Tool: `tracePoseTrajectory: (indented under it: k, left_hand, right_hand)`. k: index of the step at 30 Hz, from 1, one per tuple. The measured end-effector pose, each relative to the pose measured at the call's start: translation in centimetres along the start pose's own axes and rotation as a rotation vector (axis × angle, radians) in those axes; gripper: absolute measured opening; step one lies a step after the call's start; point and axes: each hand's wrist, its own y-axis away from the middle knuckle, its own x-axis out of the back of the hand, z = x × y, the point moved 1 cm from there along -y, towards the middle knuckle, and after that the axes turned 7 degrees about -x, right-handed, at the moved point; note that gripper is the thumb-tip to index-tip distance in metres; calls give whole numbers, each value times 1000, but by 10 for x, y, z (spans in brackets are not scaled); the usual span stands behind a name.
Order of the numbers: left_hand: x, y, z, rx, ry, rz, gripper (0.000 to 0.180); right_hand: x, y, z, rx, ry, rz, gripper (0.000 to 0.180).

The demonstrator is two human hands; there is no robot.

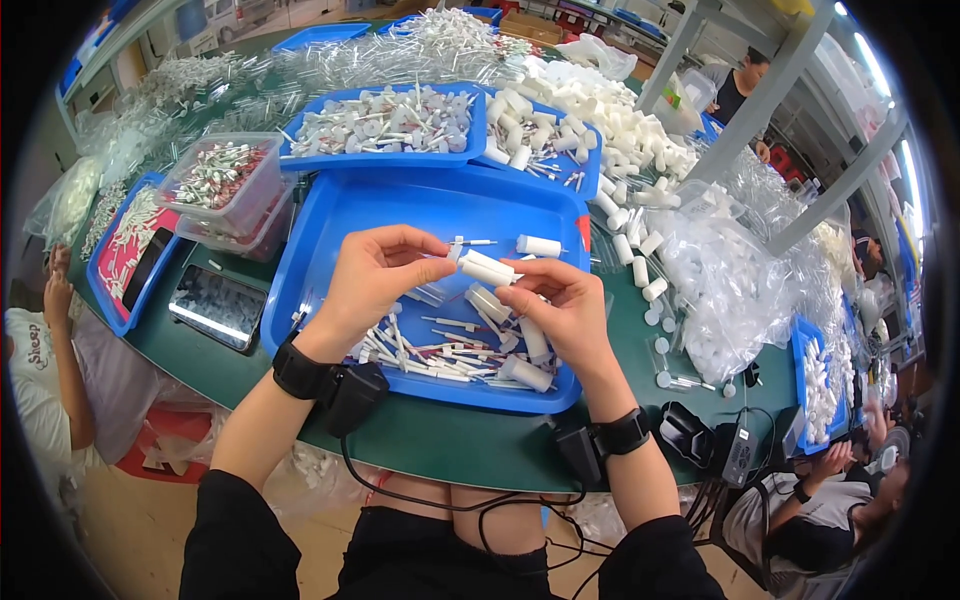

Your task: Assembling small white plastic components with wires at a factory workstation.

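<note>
My left hand (pixel 372 275) and my right hand (pixel 556 308) meet over a blue tray (pixel 330 250). Between their fingertips they hold a small white plastic tube (pixel 485 268), lying roughly level; the left fingers pinch its left end and the right fingers grip its right end. Below the hands, in the tray, lie several white tubes (pixel 527 375) and thin sticks with red and white parts (pixel 440 355). One more white tube (pixel 539 245) lies at the tray's far side. Both wrists wear black bands with cabled devices.
Beyond the tray stand more blue trays of white parts (pixel 385 122), a clear tub of red-tipped pieces (pixel 215 175) and heaps of white caps (pixel 620 130). Clear bags (pixel 730 270) lie right. A dark phone (pixel 215 307) rests left. Other people sit left and right.
</note>
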Motion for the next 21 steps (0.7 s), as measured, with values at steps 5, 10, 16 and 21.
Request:
tracePoseTrajectory:
  k: [5,10,16,21]
  left_hand:
    - [-1,0,0,4,-22,22,18]
    - [0,0,1,-27,-22,61,18]
    - [0,0,0,-8,-30,22,18]
    - [-1,1,0,1,-34,21,18]
  right_hand:
    - [0,0,0,19,32,25,27]
    - [-2,-1,-1,16,-53,39,25]
    - [0,0,1,12,-17,16,26]
    - [2,0,2,3,-29,11,26]
